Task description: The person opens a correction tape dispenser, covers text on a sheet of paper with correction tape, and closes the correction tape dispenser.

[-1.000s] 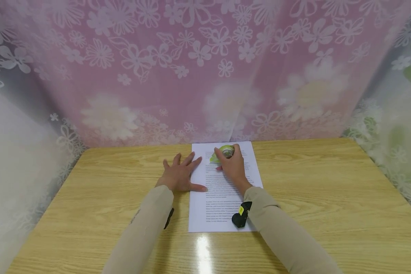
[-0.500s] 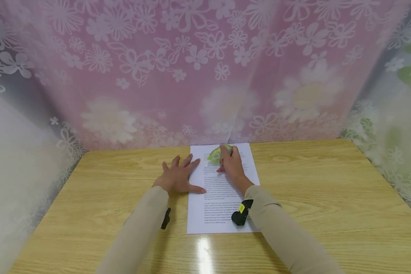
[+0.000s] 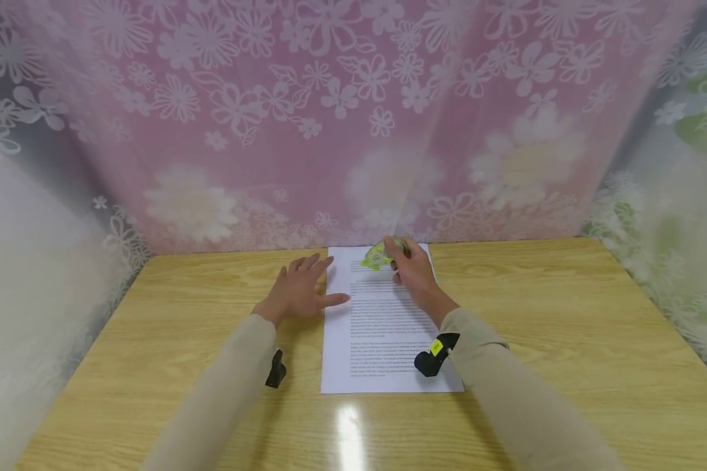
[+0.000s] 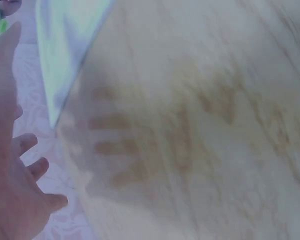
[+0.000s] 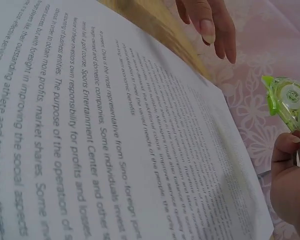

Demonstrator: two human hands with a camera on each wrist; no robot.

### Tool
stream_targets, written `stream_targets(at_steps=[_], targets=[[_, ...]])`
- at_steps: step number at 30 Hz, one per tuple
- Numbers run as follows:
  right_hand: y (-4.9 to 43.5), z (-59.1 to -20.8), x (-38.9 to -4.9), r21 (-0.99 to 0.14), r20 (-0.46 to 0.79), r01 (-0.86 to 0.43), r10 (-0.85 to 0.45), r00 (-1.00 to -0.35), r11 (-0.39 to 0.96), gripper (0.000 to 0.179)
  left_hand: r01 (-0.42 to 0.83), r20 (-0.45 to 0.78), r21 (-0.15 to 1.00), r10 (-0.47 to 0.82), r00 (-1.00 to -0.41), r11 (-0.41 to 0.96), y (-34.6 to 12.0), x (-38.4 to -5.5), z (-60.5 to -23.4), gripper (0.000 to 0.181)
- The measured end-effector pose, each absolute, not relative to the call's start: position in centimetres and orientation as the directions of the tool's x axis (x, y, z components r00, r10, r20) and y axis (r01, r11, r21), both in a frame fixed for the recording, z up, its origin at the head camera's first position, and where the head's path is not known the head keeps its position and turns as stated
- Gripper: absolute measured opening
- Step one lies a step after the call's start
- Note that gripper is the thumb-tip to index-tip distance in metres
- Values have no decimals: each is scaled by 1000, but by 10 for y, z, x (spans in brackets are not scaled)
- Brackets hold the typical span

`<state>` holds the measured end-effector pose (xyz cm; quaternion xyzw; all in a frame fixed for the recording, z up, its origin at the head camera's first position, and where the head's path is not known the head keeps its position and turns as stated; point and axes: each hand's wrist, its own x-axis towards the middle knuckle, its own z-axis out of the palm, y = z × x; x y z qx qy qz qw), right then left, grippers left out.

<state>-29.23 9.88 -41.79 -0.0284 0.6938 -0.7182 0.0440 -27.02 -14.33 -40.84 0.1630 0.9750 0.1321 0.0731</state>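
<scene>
A correction tape (image 3: 375,256) with a lime-green tip and clear body is held by my right hand (image 3: 417,269), above the top of the printed sheet (image 3: 337,356). Thumb and fingers curl around its rear end, its tip pointing left. In the right wrist view the correction tape (image 5: 285,100) shows beyond the paper's far edge, raised off the page. My left hand (image 3: 297,288) hovers at the sheet's left edge, fingers spread and holding nothing. The left wrist view shows that hand (image 4: 20,185) with its shadow falling on the table apart from it.
The wooden table (image 3: 560,327) carries the sheet near its back edge. A pink floral curtain (image 3: 271,163) hangs right behind that edge, with paler floral cloth (image 3: 683,216) at both sides. Black wrist cameras (image 3: 437,354) hang beneath both sleeves.
The right hand has lifted the correction tape off the paper and shifted slightly right. The left hand, earlier pressed flat on the sheet's edge, has risen from it.
</scene>
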Motion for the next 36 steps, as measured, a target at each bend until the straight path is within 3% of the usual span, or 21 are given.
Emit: stream_targets(at_steps=[5, 9, 13, 29, 36], targets=[[109, -406, -284, -1000, 13, -14, -97, -995, 12, 50, 304, -29, 460, 357, -934, 834, -134, -271, -400, 88], [115, -399, -276, -999, 27, -31, -102, -994, 42, 54, 253, -1, 689, 349, -937, 680, -122, -270, -394, 74], [121, -393, -269, -996, 41, -51, -123, -992, 76, 52, 217, 14, 818, 359, -933, 532, -110, -268, -390, 61], [124, -386, -256, -999, 45, -44, -151, -988, -12, 42, 30, -32, 985, 356, -934, 169, -80, -263, -398, 31], [128, -391, -255, -999, 21, -17, -151, -988, -31, 44, 0, -49, 991, 363, -930, 135, -73, -265, -404, 29]])
